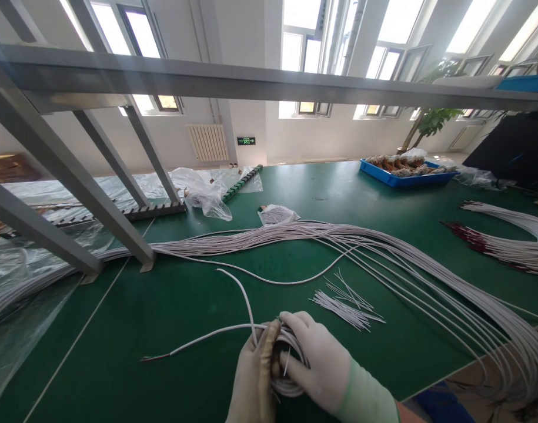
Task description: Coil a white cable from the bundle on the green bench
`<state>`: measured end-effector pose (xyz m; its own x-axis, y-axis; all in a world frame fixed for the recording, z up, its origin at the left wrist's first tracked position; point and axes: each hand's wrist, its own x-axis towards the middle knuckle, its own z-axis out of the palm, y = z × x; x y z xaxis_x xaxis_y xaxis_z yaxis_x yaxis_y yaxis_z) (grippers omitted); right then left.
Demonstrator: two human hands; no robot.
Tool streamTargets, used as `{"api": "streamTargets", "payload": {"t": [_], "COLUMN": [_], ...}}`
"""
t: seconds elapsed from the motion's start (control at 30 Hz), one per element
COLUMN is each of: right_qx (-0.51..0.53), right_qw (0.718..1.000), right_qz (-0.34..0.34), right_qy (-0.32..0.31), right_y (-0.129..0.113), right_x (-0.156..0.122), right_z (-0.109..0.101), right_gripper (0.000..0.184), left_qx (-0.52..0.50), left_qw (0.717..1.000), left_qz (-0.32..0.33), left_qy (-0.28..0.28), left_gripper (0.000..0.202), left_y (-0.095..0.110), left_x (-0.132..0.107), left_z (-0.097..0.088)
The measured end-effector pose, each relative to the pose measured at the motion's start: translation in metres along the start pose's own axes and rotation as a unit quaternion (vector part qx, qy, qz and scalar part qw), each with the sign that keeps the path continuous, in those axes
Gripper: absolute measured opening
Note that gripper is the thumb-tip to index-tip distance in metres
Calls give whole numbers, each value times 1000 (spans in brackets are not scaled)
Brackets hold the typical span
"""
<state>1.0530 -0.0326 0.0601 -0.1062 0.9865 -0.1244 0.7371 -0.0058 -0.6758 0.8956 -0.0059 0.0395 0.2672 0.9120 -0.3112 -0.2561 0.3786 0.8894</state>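
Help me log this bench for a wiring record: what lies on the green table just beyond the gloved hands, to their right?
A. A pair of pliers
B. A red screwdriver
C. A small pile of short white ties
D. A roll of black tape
C: a small pile of short white ties lies on the green table past the left hand and right hand, which grip a coil of white cable.

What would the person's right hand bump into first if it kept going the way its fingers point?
Probably the left hand: the right hand points leftward across the coiled white wire both hands hold, though depth is hard to judge.
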Motion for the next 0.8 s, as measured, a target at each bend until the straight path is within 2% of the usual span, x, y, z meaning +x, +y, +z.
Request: {"api": "streamTargets", "payload": {"t": [0.07, 0.13, 0.2, 0.37, 0.5, 0.6, 0.63, 0.7, 0.73, 0.8], "right_qx": [7, 15, 28, 26, 19, 35, 37, 33, 30, 28], "right_qw": [997, 990, 985, 986, 990, 988, 987, 984, 983, 982], "right_qz": [-74, -137, -165, -163, -137, -150, -154, -163, -166, -174], "right_qy": [22, 40, 44, 12, -5, 14, 29, 57, 66, 72], "right_y": [6, 9, 10, 2, 0, 5, 6, 10, 11, 12], "right_x": [-1, -2, -3, 0, 2, 3, 4, 5, 5, 5], "right_z": [0, -2, -8, -27, -35, -32, -30, -25, -23, -19], "right_gripper": [54, 51, 49, 38, 33, 34, 34, 34, 35, 37], "left_qx": [-8, -19, -30, -32, -26, -56, -86, -152, -168, -170], "left_qw": [1000, 1000, 999, 998, 998, 996, 995, 987, 982, 976], "left_qz": [-15, -3, 14, 52, 56, 66, 51, -22, -72, -121], "left_qy": [2, 12, 12, -9, -19, -9, -12, -38, -55, -67], "left_gripper": [17, 19, 22, 23, 24, 29, 34, 39, 39, 41], "left_y": [-5, -16, -31, -64, -74, -65, -58, -39, -30, -13], "left_x": [8, 15, 22, 37, 38, 24, 19, 9, 5, 1], "left_z": [-4, -7, -12, -25, -29, -23, -18, -9, -4, 3]}}
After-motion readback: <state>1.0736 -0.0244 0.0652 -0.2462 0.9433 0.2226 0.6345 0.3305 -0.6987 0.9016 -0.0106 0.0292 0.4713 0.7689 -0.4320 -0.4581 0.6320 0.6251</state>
